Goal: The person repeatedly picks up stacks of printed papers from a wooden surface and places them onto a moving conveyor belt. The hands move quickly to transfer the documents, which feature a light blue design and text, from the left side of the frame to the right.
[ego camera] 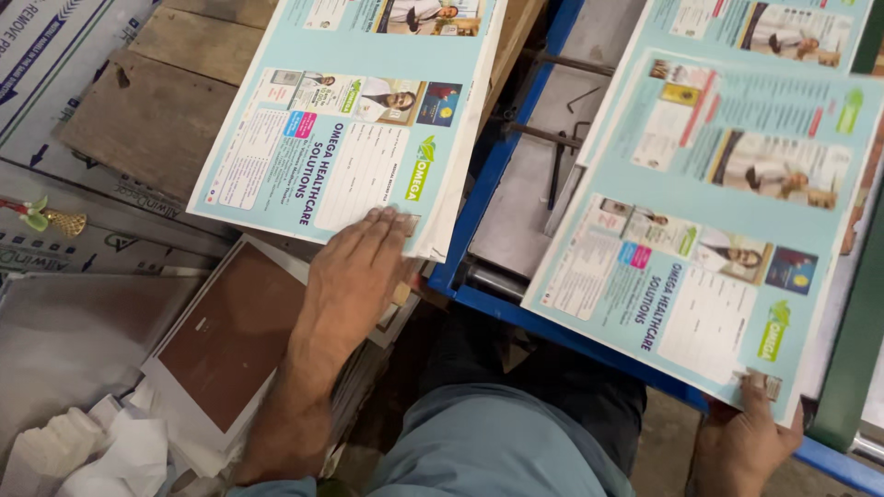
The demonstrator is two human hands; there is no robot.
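so here's where it stands: the left hand [354, 267] lies flat, fingers spread, pressing on the near edge of a thick stack of printed sheets [354, 120], light blue leaflet layouts with small photos and white form boxes. that stack sits on a wooden board [166, 101] just beyond the hand, and its edges look fairly squared up already, so i'd say a good pile has been gathered there.

the right hand [741, 442] is down at the lower right, pinching the near corner of a single printed sheet [718, 202] between thumb and fingers. that sheet has the same light blue print and lies out across the blue metal machine frame [502, 147], well apart from the stack, with the frame's grey bed [525, 202] and a couple of thin rods [552, 138] between the two hands. more of the same print shows under it toward the far right, so my guess is there are still sheets left on that side; can't tell how many.

nearer than the left hand, to its left, is a brown board with a white border [230, 336], some crumpled white paper [101, 451] and flat cardboard [55, 55] further out. so judging by this: one sheet in hand, not yet on the pile, pile held steady.
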